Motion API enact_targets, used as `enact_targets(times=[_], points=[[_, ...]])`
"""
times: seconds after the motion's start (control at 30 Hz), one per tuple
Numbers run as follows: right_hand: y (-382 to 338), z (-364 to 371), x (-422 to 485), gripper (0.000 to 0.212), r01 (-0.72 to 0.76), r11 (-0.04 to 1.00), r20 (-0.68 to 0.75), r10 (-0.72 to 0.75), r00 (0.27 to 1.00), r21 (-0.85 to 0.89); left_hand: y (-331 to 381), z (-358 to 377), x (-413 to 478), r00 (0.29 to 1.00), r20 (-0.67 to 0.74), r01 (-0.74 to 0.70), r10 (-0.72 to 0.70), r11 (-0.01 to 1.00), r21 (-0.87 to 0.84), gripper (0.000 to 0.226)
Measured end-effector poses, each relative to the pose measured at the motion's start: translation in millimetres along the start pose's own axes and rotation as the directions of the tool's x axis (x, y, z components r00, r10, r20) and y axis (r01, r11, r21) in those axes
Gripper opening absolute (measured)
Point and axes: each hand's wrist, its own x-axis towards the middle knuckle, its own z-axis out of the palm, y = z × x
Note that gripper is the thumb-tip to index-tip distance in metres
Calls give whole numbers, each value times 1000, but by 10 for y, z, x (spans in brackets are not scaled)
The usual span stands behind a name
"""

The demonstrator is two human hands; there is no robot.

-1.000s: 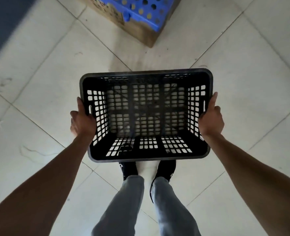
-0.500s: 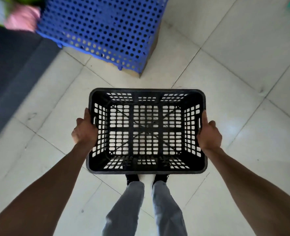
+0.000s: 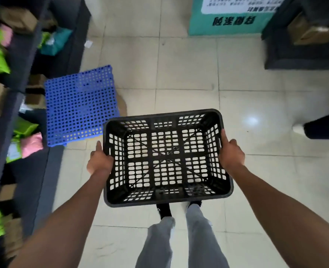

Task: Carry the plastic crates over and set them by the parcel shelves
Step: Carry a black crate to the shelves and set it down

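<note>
Black plastic fills my grip: left hand (image 3: 100,161) and right hand (image 3: 231,152) are each closed on a short end wall of the one crate (image 3: 165,199), held level above the tiled floor (image 3: 179,74) before my legs, its long axis running hand to hand. Shelves (image 3: 15,105) stuffed with parcels stand to my left, so the left hand is nearer them. One blue perforated panel (image 3: 78,105) lies beside that unit; the setting-down spot, I judge, is leftward.
</note>
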Motion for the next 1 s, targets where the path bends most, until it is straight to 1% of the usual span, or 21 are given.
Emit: enact_targets(times=[0.1,0.13,0.27,0.37,0.43,0.47,0.57,0.6,0.67,0.7,0.8,0.9,0.93,1.0], points=[[614,-125,-444,84,-119,990,-11,120,993,71,397,-149,-416,995,-11,-102,102,995,11,52],[860,-164,-604,85,-165,980,-14,168,986,107,575,-169,-594,988,-14,-156,156,987,23,47],[1891,-267,-1195,85,-340,911,-9,351,936,234,1372,-72,-1348,939,9,-342,345,929,140,35],[2827,-296,-1726,88,-465,831,3,488,873,306,2076,191,-2068,850,61,-524,523,829,197,37],[3400,-286,-2070,87,-514,774,4,552,834,369,2549,389,-2586,783,83,-617,617,752,231,39],[3725,-265,-2280,87,-547,735,5,595,804,401,2801,532,-2906,742,98,-664,663,708,241,40],[4665,-245,-2970,83,-652,587,10,740,673,480,3528,1056,-3917,605,166,-792,779,565,232,40],[4898,-255,-3166,81,-666,548,25,762,647,506,3725,1196,-4207,564,176,-820,807,523,231,38],[5409,-268,-3630,76,-695,454,40,822,569,557,4110,1533,-4902,447,220,-888,867,401,226,33],[5662,-257,-3851,74,-711,401,39,856,515,577,4293,1706,-5258,385,243,-916,890,334,223,30],[6351,-176,-4444,76,-763,270,48,930,365,587,4819,2202,-6287,230,289,-960,929,169,222,25],[7032,-161,-4948,76,-780,147,74,968,239,608,5252,2708,-7386,79,340,-978,937,6,209,27],[7223,-173,-5079,75,-778,121,71,976,208,617,5368,2840,-7702,38,350,-981,936,-32,193,28],[7634,-203,-5379,74,-782,42,78,990,116,622,5602,3127,-8393,-39,390,-981,920,-110,160,32]])
